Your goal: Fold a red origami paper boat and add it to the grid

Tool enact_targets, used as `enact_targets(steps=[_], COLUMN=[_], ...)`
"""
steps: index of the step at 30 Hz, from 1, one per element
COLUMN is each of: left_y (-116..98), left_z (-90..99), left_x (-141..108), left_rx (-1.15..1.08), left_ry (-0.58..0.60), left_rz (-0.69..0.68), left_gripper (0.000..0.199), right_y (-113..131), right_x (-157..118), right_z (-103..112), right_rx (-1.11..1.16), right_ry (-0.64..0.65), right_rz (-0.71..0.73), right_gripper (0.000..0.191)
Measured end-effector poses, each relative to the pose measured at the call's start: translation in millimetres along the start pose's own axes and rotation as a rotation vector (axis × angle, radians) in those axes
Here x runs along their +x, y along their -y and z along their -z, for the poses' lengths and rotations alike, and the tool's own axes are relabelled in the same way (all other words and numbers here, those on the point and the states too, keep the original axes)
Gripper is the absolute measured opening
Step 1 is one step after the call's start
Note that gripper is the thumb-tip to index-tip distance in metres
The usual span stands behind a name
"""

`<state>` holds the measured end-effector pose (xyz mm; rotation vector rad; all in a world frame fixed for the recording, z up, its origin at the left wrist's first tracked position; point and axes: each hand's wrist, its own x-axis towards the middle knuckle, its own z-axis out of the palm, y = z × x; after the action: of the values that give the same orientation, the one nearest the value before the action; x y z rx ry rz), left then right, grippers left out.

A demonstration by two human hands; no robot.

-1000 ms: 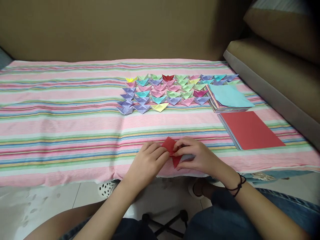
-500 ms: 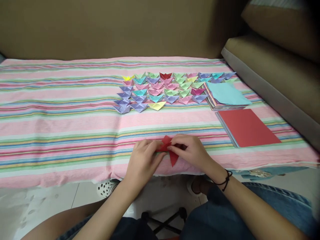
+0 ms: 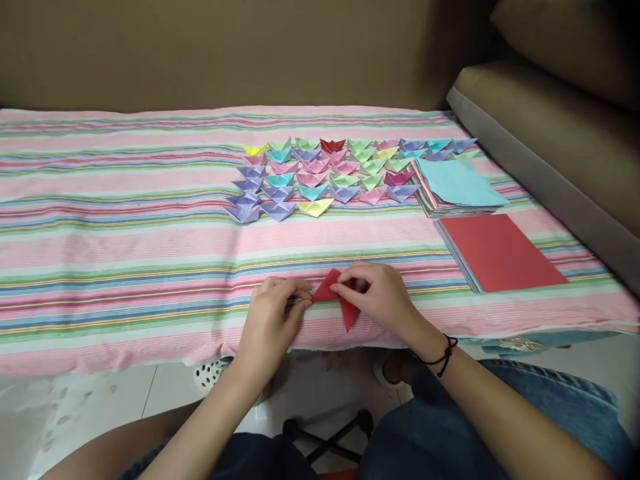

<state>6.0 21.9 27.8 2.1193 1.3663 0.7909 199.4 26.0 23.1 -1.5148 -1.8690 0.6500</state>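
A folded piece of red paper [image 3: 327, 288] is held just above the striped cloth near its front edge, one pointed flap hanging down on the right. My right hand [image 3: 376, 291], with a dark cord bracelet on the wrist, pinches its upper right part between thumb and fingers. At the paper's left tip, my left hand [image 3: 275, 310] has thumb and fingertips closed together on the corner. My right fingers hide part of the folds. Beyond the hands, rows of small folded paper boats [image 3: 313, 180] in many colours stand on the cloth.
On the right lie a stack of square papers topped with light blue [image 3: 460, 183] and another stack topped with red [image 3: 505, 257]. The striped cloth [image 3: 125, 253] covers the surface. Brown cushions [image 3: 545, 133] border it at the right, a brown backrest [image 3: 215, 53] behind.
My left hand has slid left from the middle of the red paper to its left tip, baring a triangular face. My right hand keeps its pinch. The view has shifted slightly.
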Motion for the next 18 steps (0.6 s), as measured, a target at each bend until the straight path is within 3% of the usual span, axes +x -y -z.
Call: enact_targets(steps=[4,8,12,18], left_y=[-8,-17,-20,-19], left_z=[-2.5,-20.0,-36.1,-40.3], left_x=[-11,-28,-38,-39], left_rx=[0.204,0.4,0.564,0.628], left_ry=[-0.029,-0.02,-0.019,-0.003], left_rz=[-0.154,-0.413,-0.398,-0.357], left_gripper=[0.024,0.03,0.046,0.053], right_y=[0,0,-1,-3], right_x=[1,1,0,1], right_z=[-1,-2,-3,-7], right_rx=[0.009,0.016,0.017,0.066], right_ry=[-0.028,-0.023,-0.034,-0.09], right_rz=[-0.019,-0.025,-0.039,-0.037], right_gripper=[0.013,0.014,0.012,0.011])
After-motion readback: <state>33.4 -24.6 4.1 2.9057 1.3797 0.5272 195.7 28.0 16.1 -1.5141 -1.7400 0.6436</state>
